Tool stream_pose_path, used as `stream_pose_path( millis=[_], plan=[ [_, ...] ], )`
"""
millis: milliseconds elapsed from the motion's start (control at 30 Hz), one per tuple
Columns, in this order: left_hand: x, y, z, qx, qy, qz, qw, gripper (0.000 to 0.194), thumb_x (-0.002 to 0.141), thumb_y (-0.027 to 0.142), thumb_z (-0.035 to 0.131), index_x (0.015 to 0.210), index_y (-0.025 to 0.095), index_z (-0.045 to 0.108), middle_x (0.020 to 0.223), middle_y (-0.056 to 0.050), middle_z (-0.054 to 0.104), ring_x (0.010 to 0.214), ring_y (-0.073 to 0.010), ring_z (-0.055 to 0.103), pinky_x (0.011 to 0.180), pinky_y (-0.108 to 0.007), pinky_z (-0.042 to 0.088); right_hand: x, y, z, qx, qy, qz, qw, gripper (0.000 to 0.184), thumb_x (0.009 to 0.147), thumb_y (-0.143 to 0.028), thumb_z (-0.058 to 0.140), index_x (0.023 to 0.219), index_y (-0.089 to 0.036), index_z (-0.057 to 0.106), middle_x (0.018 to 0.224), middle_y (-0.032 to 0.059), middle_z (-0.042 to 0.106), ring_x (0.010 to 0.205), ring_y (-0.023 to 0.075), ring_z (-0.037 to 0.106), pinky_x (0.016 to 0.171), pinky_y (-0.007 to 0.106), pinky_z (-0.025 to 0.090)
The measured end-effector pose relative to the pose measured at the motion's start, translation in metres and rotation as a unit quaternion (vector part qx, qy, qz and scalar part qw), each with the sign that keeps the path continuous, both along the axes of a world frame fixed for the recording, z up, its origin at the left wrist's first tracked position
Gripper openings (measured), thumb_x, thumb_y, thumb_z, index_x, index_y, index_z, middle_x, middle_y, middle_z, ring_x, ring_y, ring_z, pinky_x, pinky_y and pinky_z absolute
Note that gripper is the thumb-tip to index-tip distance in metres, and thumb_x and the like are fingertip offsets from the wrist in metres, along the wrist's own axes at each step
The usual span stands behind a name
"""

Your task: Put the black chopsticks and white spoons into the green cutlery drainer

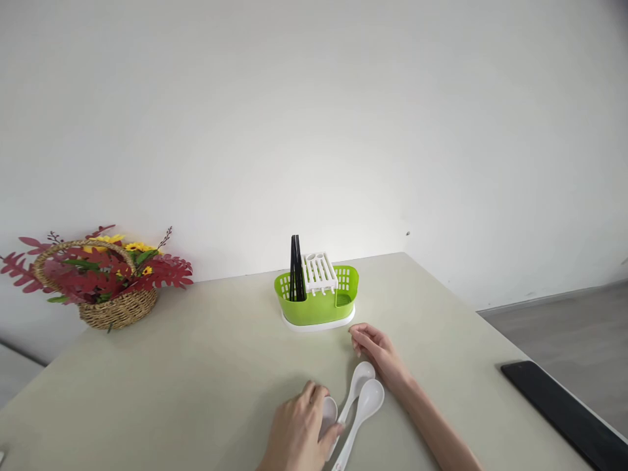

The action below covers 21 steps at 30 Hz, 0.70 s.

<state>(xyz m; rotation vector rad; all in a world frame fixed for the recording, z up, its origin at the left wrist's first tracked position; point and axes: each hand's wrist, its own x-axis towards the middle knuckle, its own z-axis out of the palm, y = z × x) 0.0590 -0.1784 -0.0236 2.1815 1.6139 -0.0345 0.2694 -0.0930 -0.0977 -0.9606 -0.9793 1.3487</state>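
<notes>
My left hand point(301, 425) is closed around a white spoon at the near middle of the table; the spoon's bowl point(329, 411) shows beside the fingers, while most of its handle is hidden. Two more white soup spoons lie just right of it, a farther one point(362, 375) and a nearer one point(369, 396), bowls pointing away from me. My right hand point(375, 347) rests beyond these spoons, loosely bent with nothing in it. In front of its fingertips stands a green cutlery basket point(314, 315) on a white base. Black chopsticks point(296, 268) stand upright in its left side.
A slotted white rack point(320, 273) sits across the basket's middle. At the far left is a wicker basket point(120, 311) of red and yellow artificial flowers. A flat black object point(564, 409) lies along the table's right edge. A white wall point(314, 131) rises behind the table.
</notes>
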Motion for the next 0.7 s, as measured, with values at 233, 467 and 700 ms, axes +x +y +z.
stream_pose_path(
  millis=[233,467,700],
  plan=[
    [-0.015,0.008,-0.006,0.018,-0.051,-0.012,0.998,0.024,0.102,0.026,0.041,0.108,0.027,0.064,0.114,-0.004,0.073,0.096,-0.0211,0.071,0.077,-0.030,0.045,0.000,0.001,-0.004,-0.006,0.007,0.007,1.000,0.041,0.080,-0.060,0.081,0.090,-0.021,0.074,0.072,-0.0006,0.062,0.064,0.0150,0.052,0.064,0.029,0.039],
    [-0.021,0.015,-0.011,0.021,-0.071,-0.008,0.997,0.026,0.099,0.021,0.040,0.098,0.025,0.066,0.107,-0.004,0.073,0.092,-0.0209,0.070,0.076,-0.029,0.045,0.001,0.001,-0.004,-0.008,0.013,0.005,1.000,0.041,0.079,-0.060,0.082,0.090,-0.021,0.075,0.071,-0.0009,0.062,0.064,0.0138,0.051,0.063,0.028,0.038],
    [-0.051,0.030,0.022,0.021,-0.158,0.061,0.985,0.033,0.105,0.041,0.033,0.099,0.025,0.062,0.066,0.001,0.067,0.063,-0.0201,0.067,0.068,-0.028,0.046,0.000,-0.001,-0.002,-0.004,0.012,0.007,1.000,0.041,0.080,-0.059,0.082,0.089,-0.020,0.075,0.072,0.0000,0.061,0.065,0.0141,0.051,0.062,0.028,0.038]
  ],
)
